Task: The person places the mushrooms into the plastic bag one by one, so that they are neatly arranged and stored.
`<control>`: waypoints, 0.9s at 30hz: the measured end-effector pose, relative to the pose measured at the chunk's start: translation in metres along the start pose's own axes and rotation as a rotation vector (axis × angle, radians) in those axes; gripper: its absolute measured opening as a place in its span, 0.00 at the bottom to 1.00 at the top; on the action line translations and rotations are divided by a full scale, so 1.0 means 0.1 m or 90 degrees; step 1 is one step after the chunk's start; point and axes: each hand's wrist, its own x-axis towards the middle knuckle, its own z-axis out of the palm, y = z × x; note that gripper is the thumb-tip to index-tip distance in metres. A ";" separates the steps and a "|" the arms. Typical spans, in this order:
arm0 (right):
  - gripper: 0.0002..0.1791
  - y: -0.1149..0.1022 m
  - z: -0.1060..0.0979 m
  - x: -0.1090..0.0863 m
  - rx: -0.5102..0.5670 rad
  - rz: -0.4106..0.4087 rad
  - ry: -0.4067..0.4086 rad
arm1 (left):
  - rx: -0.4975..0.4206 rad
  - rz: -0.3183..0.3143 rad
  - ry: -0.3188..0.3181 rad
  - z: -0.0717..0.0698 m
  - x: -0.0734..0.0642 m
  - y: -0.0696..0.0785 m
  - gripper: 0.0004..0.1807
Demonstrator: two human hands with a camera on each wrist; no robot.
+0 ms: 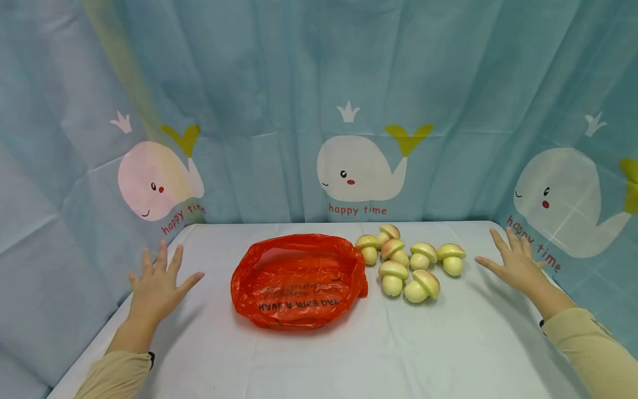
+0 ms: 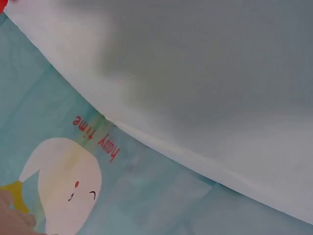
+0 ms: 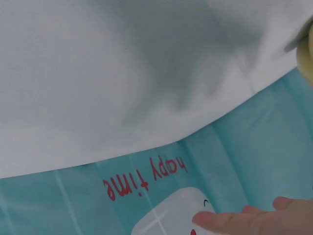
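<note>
A red plastic bag (image 1: 299, 282) lies on the white table with its mouth spread wide and its rim folded outward. Right of it sit several yellow-green mushroom-shaped pieces (image 1: 392, 277) in a loose group, some with reddish caps. My left hand (image 1: 157, 288) hovers over the table's left side, fingers spread, holding nothing. On the far side, my right hand (image 1: 518, 266) is raised with spread fingers, nearest to the rightmost mushroom-shaped piece (image 1: 452, 259). In the right wrist view some fingers (image 3: 244, 221) show at the lower right corner.
The table (image 1: 319, 360) has a white cover. A blue-green curtain (image 1: 279, 111) printed with white whales and "happy time" stands along its back and both sides, close to each hand.
</note>
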 end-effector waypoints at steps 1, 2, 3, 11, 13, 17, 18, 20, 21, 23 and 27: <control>0.53 -0.01 0.01 0.01 0.006 -0.001 0.003 | -0.009 0.005 0.001 0.00 0.00 0.01 0.50; 0.53 -0.01 0.01 0.03 0.016 -0.004 0.007 | -0.026 0.009 -0.001 0.00 0.01 0.02 0.50; 0.53 -0.01 0.02 0.05 0.029 -0.007 0.010 | -0.048 0.014 -0.005 0.00 0.02 0.03 0.49; 0.56 -0.06 0.08 0.24 0.203 0.016 -0.077 | -0.354 -0.011 -0.122 -0.01 0.09 0.19 0.48; 0.57 -0.06 0.10 0.28 0.241 0.028 -0.113 | -0.392 -0.013 -0.147 0.00 0.10 0.23 0.46; 0.57 -0.06 0.14 0.34 0.281 0.036 -0.160 | -0.455 -0.011 -0.189 0.03 0.14 0.32 0.42; 0.56 -0.06 0.15 0.36 0.284 0.032 -0.165 | -0.473 -0.014 -0.198 0.04 0.15 0.34 0.41; 0.56 -0.07 0.17 0.38 0.287 0.031 -0.175 | -0.500 -0.020 -0.214 0.07 0.18 0.39 0.40; 0.56 -0.07 0.18 0.39 0.286 0.033 -0.178 | -0.509 -0.025 -0.221 0.08 0.19 0.41 0.39; 0.55 -0.08 0.20 0.41 0.283 0.032 -0.184 | -0.529 -0.030 -0.232 0.10 0.21 0.45 0.38; 0.54 -0.12 0.24 0.44 0.280 0.029 -0.194 | -0.541 -0.036 -0.247 0.14 0.23 0.52 0.36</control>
